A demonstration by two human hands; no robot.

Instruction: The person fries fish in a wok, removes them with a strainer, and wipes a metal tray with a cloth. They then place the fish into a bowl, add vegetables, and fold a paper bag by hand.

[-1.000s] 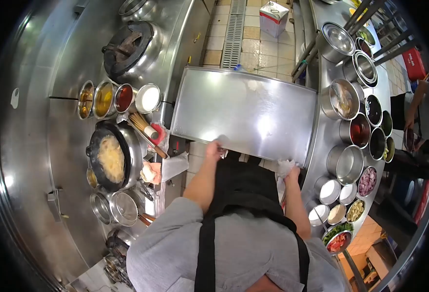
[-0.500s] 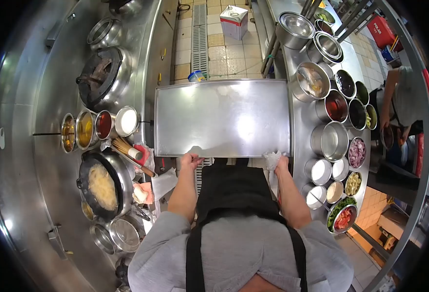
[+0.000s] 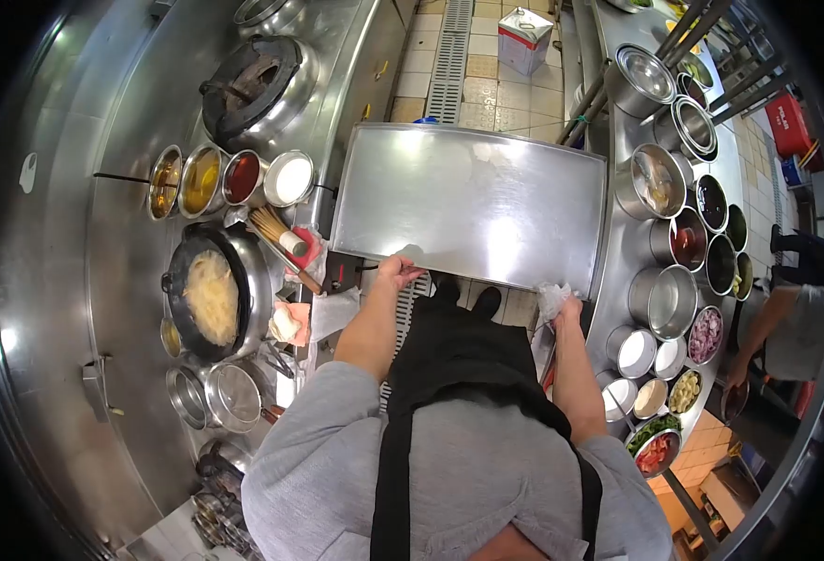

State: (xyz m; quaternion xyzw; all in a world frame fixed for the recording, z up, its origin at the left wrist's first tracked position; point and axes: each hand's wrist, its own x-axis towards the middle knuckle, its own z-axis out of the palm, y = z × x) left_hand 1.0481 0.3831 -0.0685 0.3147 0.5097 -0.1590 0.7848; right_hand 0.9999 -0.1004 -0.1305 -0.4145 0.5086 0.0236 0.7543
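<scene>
Fingers of left hand (image 3: 397,273) are being clenched on the near edge of a big steel tray (image 3: 468,201), which is being held level betw. the stove worktop (image 3: 103,187) and the ingredient worktop (image 3: 629,248). Right hand (image 3: 562,307) is being closed on a white cloth (image 3: 550,295) at the tray's near-right corner. Wok w/ noodles (image 3: 208,294) is sitting to the left.

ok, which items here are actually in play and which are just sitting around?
In play: left hand and right hand grip the steel tray; white cloth in the right.
Idle: wok of noodles, sauce pots, ingredient bowls, burner.
</scene>
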